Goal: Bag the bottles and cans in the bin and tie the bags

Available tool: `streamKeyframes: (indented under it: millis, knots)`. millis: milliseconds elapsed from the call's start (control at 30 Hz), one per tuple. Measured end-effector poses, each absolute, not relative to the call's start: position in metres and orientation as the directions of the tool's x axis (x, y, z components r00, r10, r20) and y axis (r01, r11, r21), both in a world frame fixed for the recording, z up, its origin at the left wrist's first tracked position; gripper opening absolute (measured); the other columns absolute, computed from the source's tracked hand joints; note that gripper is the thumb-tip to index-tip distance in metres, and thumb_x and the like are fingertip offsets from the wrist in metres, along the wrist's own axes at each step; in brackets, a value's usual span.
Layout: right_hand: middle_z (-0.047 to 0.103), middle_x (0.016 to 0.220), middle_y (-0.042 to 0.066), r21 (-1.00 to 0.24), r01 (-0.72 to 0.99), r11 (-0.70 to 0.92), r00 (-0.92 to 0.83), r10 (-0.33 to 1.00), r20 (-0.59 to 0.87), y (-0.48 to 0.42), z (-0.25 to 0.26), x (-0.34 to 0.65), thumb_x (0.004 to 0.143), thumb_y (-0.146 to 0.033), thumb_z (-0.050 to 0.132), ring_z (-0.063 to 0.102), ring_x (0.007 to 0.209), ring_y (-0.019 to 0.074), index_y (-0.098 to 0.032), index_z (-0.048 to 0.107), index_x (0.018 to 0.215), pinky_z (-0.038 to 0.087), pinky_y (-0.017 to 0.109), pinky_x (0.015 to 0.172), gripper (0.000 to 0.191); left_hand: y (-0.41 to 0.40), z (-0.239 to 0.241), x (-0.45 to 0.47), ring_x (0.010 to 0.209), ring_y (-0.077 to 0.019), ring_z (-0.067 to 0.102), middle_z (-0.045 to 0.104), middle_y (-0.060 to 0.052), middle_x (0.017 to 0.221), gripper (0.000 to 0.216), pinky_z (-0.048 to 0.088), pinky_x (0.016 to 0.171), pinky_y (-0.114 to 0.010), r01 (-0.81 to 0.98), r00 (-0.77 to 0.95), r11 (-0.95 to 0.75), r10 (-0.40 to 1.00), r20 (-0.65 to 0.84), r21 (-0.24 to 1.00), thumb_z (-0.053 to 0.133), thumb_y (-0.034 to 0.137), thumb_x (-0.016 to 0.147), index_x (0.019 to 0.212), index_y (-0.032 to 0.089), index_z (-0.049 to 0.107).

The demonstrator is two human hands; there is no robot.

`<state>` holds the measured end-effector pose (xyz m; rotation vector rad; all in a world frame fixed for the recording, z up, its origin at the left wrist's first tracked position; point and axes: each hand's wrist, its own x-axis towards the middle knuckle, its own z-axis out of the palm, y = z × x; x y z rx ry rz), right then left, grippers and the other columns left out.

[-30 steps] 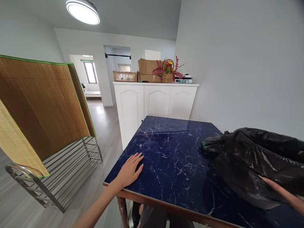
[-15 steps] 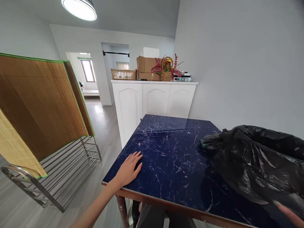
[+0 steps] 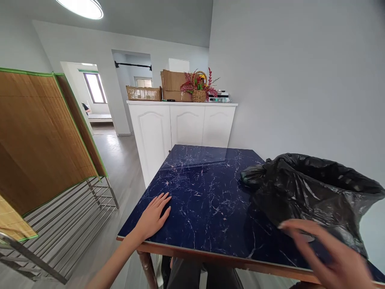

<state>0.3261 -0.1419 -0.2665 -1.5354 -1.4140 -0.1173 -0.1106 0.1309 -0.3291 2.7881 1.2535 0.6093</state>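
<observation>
My left hand (image 3: 152, 216) lies flat and open on the near left corner of a dark blue marbled table (image 3: 207, 200). A crumpled black plastic bag (image 3: 313, 192) sits on the table's right side against the wall. My right hand (image 3: 327, 257) is raised in front of the bag's near edge, fingers spread and blurred by motion, holding nothing I can see.
A white cabinet (image 3: 183, 128) stands behind the table, with cardboard boxes (image 3: 173, 85) and a flower basket (image 3: 199, 86) on top. To the left, bamboo mats (image 3: 42, 136) hang over a metal rack (image 3: 66, 224). A doorway (image 3: 96, 96) opens at the back left.
My right hand has come off the bag's lower right and now hovers, fingers spread, before the bag. The view has shifted right. My left hand stays flat on the table.
</observation>
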Motion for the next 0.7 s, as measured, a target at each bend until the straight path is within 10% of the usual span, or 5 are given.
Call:
streamKeyframes:
  millis: [200,700]
  knots:
    - [0.072,0.124,0.008,-0.737,0.634,0.234,0.217,0.861,0.460,-0.035,-0.310,0.291,0.100,-0.045,0.062,0.074,0.105,0.0261,-0.030,0.071,0.123,0.064,0.042,0.092,0.029,0.132,-0.325,-0.108,0.159,-0.0290,0.040,0.050,-0.008,0.167,0.053,0.032,0.132,-0.055,0.718,0.607,-0.673,0.731,0.314,0.178,0.041,0.048,0.112,0.156,0.022,0.056]
    - [0.068,0.128,0.008,-0.872,0.486,0.059,0.643,0.652,0.402,0.090,-0.374,0.365,0.103,-0.037,0.071,0.069,0.106,0.0225,-0.018,0.068,0.123,0.062,0.042,0.090,0.028,0.132,-0.321,-0.108,0.160,-0.0284,0.039,0.046,-0.004,0.170,0.054,0.033,0.132,-0.055,0.719,0.619,-0.678,0.724,0.305,0.152,0.042,0.050,0.112,0.160,0.028,0.050]
